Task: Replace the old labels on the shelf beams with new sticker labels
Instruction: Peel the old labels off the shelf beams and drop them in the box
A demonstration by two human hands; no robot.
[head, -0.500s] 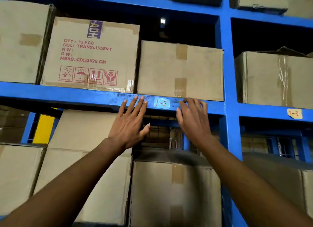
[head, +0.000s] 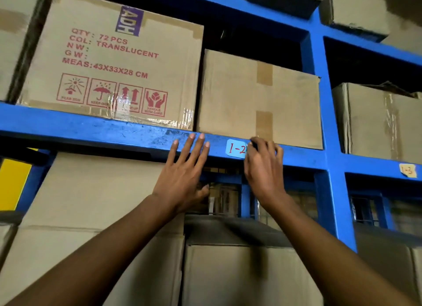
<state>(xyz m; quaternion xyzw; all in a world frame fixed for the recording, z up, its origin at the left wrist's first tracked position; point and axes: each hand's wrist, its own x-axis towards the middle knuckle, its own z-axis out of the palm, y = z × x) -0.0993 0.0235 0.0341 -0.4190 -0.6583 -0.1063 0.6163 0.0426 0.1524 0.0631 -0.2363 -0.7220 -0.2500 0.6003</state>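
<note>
Picking at the "1-2" label's (head: 236,149) 3 o'clock edge, right hand (head: 262,168) fingers curled; left hand (head: 182,175) splayed flat, empty, bracing the blue beam (head: 91,128); peel slowly toward 9 o'clock.

2 bare forearms, no sleeves; short, unpainted fingernails

Blue steel racking (head: 319,114), brown cartons (head: 258,95) on every level, dim light, yellow post (head: 13,182) lower left

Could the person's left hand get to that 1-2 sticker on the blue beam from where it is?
Probably yes. The left hand lies flat on the blue beam, with bare beam between it and the 1-2 sticker; the right hand covers only the sticker's right edge.
</note>
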